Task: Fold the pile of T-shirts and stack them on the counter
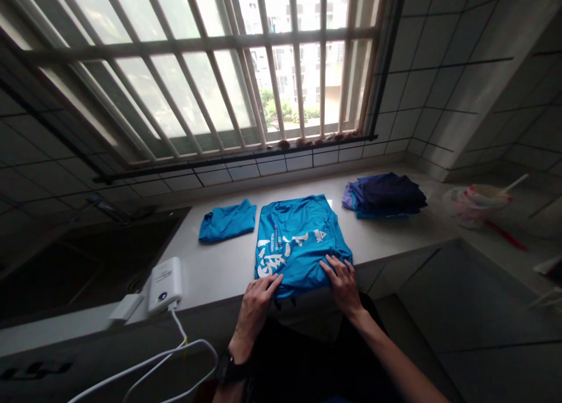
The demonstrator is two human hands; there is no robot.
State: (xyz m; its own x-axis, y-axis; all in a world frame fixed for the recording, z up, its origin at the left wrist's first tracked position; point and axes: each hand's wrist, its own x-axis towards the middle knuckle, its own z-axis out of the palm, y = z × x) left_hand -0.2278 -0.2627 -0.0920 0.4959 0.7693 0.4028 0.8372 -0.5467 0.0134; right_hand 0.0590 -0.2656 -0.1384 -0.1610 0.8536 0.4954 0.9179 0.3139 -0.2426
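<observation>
A bright blue T-shirt (pixel 302 221) with white lettering lies partly folded on the counter, its near edge reaching the counter's front. At its near left corner, the fingers of my left hand (pixel 256 302) are closed over the fabric edge; the thumb is hard to make out. My right hand (pixel 345 283) rests on the near right part of the shirt, fingers apart and lying on the cloth. To the left sits a smaller folded blue garment (pixel 228 220), apart from the shirt. A stack of folded dark blue and purple clothes (pixel 386 195) is at the back right.
A white power bank (pixel 165 286) with a plugged-in cable (pixel 178 324) stands at the counter's front left, beside a small white block (pixel 126 307). Further left is a dark sink (pixel 88 262). A plastic bag with a cup (pixel 478 198) lies far right. A barred window (pixel 211 69) is behind.
</observation>
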